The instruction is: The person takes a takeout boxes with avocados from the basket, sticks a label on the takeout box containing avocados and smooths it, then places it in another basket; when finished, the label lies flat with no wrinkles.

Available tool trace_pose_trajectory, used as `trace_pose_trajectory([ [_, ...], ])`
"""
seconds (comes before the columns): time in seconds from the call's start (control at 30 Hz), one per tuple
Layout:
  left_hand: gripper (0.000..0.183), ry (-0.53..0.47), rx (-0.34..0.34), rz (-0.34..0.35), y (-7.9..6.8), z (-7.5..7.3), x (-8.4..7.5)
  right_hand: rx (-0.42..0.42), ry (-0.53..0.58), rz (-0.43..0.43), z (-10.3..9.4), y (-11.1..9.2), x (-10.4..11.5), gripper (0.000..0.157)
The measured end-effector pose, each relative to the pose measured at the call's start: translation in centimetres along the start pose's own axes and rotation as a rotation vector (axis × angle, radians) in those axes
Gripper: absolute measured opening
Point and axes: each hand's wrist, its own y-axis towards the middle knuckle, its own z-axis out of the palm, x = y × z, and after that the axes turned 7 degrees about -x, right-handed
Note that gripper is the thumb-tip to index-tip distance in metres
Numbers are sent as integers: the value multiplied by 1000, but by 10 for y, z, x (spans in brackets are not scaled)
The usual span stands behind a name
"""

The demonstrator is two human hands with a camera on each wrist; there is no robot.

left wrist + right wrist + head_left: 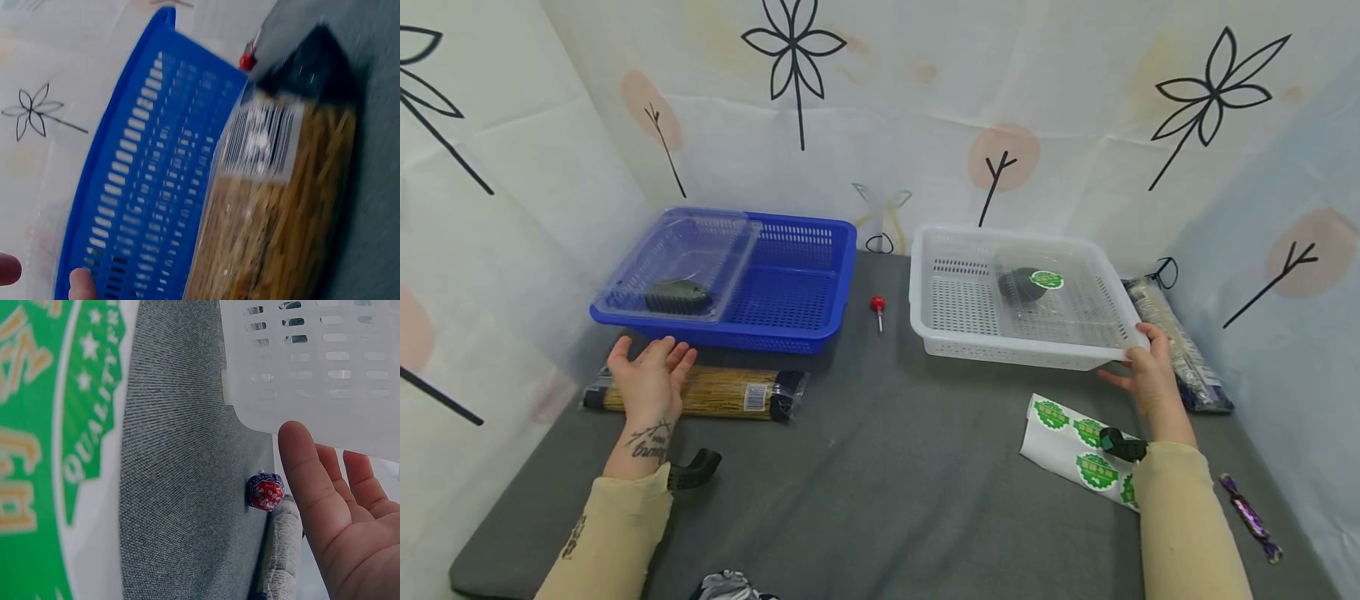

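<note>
In the head view, my left hand is at the near edge of a blue basket, its fingers relaxed and holding nothing. A clear plastic box with a dark oval item inside sits in that basket's left half. Below the hand lies a clear bag of thin yellow sticks. My right hand holds the near right corner of a white basket, thumb in front and fingers at the side. Inside the basket is another clear box with a dark item and a green sticker.
A sheet of green stickers lies below the right hand. A red lollipop is between the baskets. A long clear package and a purple wrapped candy are at the right. Printed cloth walls stand behind.
</note>
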Motion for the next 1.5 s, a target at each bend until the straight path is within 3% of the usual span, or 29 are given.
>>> trace_pose_trajectory([
  [0.13, 89, -7, -22, 15, 28, -8, 5, -11, -2, 2, -6, 7, -12, 48],
  [0.23, 91, -15, -33, 35, 37, -7, 4, 1, -2, 12, 0, -4, 1, 47],
  [0.37, 88, -18, -43, 81, 41, -5, 4, 2, -9, 21, 4, -11, 10, 47],
  [0.57, 84, -10, -86, 98, 41, -2, 0, -2, -1, -27, -6, 12, -16, 47],
  [0.73, 84, 1, -109, 77, 36, 3, -6, -25, -77, -19, 1, 1, 1, 46],
  [0.83, 85, -1, -105, 78, 35, 4, -5, -154, -265, -70, 12, -15, 22, 45],
  [0.93, 86, 10, -93, 84, 32, 5, -5, -412, -364, -201, 30, -29, 45, 42],
  [1.0, 84, 20, -97, 79, 25, 10, -10, -554, -346, -312, 49, -35, 62, 38],
  [1.07, 82, 29, -114, 70, 15, 17, -16, -589, -238, -436, 70, -39, 76, 36],
  [1.17, 78, 35, -146, 56, 3, 26, -24, -479, -82, -553, 110, -45, 100, 36],
  [1.23, 78, 37, -144, 67, 6, 24, -21, -364, 20, -588, 139, -49, 115, 38],
  [1.33, 81, 28, -109, 93, 18, 16, -11, -201, 104, -580, 184, -58, 134, 45],
  [1.5, 84, 2, -95, 93, 31, 9, -3, 24, 90, -525, 257, -71, 151, 56],
])
